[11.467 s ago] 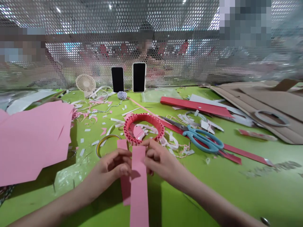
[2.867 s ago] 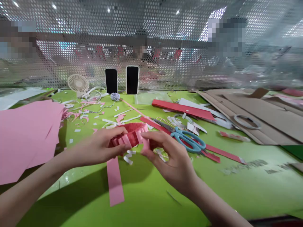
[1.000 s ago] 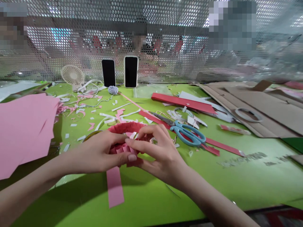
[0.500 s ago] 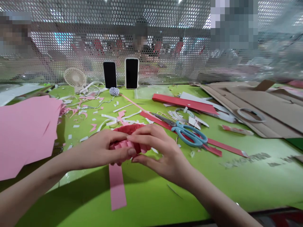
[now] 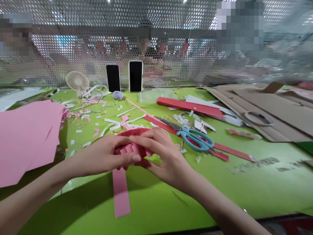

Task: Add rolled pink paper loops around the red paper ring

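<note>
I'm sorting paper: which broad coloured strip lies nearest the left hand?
The pink strip, reaching out from below the left hand; the red strips lie farther right.

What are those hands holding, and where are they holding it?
A pleated red-and-pink paper ring. The left hand grips its near left side; the right hand curls over its right side, its exact grip hidden.

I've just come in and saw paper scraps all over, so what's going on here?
A person's left hand holds a red paper ring with pink pleats along its near side. The right hand curls against it; its exact grip is hidden. A pink strip shows below the hands, and blue-handled scissors lie to the right across a red strip.
</note>
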Tool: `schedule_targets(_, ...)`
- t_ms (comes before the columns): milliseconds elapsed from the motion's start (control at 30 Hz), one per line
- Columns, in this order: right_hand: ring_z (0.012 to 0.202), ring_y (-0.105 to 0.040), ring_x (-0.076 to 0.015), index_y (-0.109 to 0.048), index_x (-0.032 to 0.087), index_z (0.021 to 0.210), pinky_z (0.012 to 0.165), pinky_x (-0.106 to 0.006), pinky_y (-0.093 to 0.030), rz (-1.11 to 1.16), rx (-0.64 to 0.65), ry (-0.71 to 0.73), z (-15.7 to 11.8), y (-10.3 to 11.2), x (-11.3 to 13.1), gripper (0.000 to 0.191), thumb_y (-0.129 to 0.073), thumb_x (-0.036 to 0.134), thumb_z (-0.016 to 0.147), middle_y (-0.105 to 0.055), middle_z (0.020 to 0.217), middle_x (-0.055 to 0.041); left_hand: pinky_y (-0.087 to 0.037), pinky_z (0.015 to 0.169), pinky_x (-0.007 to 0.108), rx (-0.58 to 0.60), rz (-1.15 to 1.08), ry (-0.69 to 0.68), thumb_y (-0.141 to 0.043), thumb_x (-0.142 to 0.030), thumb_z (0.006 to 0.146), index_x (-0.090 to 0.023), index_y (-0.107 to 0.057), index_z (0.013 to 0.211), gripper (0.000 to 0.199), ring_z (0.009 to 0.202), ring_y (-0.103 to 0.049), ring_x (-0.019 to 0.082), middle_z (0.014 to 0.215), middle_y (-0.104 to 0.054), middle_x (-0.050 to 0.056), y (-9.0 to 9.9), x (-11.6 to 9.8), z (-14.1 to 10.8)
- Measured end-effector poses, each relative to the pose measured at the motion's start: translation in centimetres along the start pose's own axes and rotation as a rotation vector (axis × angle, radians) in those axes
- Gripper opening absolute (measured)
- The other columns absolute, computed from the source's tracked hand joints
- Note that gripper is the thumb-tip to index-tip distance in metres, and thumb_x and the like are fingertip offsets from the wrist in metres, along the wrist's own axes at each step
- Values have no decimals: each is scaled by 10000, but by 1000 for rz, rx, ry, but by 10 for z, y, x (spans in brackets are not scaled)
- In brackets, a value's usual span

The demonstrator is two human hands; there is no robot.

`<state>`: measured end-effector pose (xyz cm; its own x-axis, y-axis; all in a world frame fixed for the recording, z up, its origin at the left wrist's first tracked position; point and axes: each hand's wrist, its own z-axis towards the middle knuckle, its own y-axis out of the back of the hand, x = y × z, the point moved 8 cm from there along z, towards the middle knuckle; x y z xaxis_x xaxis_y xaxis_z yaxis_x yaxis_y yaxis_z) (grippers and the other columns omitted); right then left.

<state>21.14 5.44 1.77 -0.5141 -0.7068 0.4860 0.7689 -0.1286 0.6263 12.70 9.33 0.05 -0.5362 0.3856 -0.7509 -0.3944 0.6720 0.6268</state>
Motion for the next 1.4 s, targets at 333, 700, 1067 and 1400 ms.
schedule_targets(333,873,-513,-190,-457,212,1136,739,-330,-437,32,-142,-138,-3,9,-17,439,-617,211,727,-548,940,-61,-445,764,310,-468,587,-543,-527,-333,797,-188,-392,1145,400,927,-535,207,1022,-563,99,17,-26,-22)
schedule_targets(700,863,-511,-180,-506,233,1057,724,-327,-445,82,-98,-95,-2,12,-11,335,-608,260,739,-556,929,-51,-458,648,259,-440,462,-544,-490,-281,819,-185,-418,1029,241,786,-534,162,895,-561,61,11,-27,-23)
schedule_targets(1067,808,-512,-172,-507,202,1047,703,-340,-460,58,-121,-11,-4,11,-5,321,-602,213,740,-566,896,-59,-446,648,254,-328,424,-456,-489,-240,817,-198,-377,1096,303,815,-516,163,933,-535,57,8,-20,-19)
schedule_targets(1400,874,-516,-202,-452,190,1137,765,-376,-436,-46,-96,-35,-3,11,-6,420,-598,268,751,-590,925,-75,-443,584,249,-404,384,-427,-503,-340,806,-209,-344,1130,384,745,-525,155,992,-527,69,15,-16,-20)
